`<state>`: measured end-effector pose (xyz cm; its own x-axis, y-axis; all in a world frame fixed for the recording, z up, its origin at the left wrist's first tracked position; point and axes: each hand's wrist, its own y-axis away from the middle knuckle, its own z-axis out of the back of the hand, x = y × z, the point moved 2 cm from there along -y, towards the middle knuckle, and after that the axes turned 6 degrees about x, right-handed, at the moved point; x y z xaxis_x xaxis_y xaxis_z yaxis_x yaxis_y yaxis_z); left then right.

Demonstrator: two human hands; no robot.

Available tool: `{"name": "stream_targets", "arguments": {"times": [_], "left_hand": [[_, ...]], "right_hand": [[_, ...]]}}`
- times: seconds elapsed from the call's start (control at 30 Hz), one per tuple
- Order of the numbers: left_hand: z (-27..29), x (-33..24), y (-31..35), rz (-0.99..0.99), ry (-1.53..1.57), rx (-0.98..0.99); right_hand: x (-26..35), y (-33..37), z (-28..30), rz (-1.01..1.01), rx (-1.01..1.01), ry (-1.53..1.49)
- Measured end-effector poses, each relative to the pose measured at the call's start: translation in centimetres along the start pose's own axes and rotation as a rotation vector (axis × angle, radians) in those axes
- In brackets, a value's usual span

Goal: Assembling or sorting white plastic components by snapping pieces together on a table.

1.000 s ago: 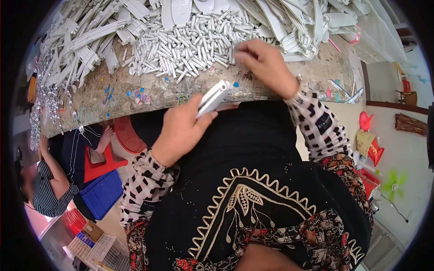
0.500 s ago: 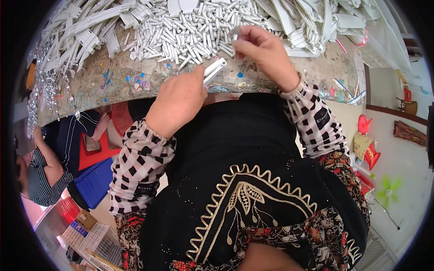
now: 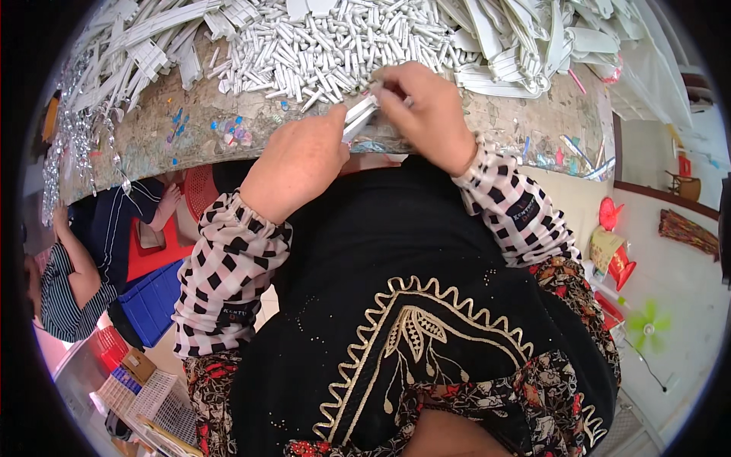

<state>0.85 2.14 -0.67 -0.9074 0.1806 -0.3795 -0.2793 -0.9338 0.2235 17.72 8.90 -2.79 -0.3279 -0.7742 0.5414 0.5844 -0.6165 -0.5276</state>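
Observation:
My left hand (image 3: 295, 161) is closed on a white plastic strip (image 3: 361, 114), whose far end sticks out past the thumb toward the upper right. At that end, the fingers of my right hand (image 3: 432, 118) are pinched together. The small white plastic pin they hold is mostly covered by the fingers. Just beyond both hands lies a big heap of small white plastic pins (image 3: 304, 57). How the pin sits against the strip is hidden.
White plastic parts (image 3: 152, 38) pile up at the far left of the worn table (image 3: 251, 114), with more long white pieces (image 3: 506, 53) at the far right. Silvery tinsel (image 3: 65, 145) hangs off the left edge. Another person (image 3: 72, 282) sits at the left, beside a blue crate (image 3: 152, 301).
My right hand has come down and left from the pin heap, bringing the small pin to the strip's end. My left hand stays nearly in place, holding the strip.

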Motion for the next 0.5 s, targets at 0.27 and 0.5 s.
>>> {"name": "stream_targets", "arguments": {"times": [0.27,0.5], "left_hand": [[-0.1,0.3,-0.1,-0.016,0.013,0.004],[0.0,0.1,0.1,0.033,0.03,0.049]], "right_hand": [[1.0,0.6,-0.2,0.006,-0.004,0.031],[0.0,-1.3,2.0,-0.226,0.269,-0.225]]}}
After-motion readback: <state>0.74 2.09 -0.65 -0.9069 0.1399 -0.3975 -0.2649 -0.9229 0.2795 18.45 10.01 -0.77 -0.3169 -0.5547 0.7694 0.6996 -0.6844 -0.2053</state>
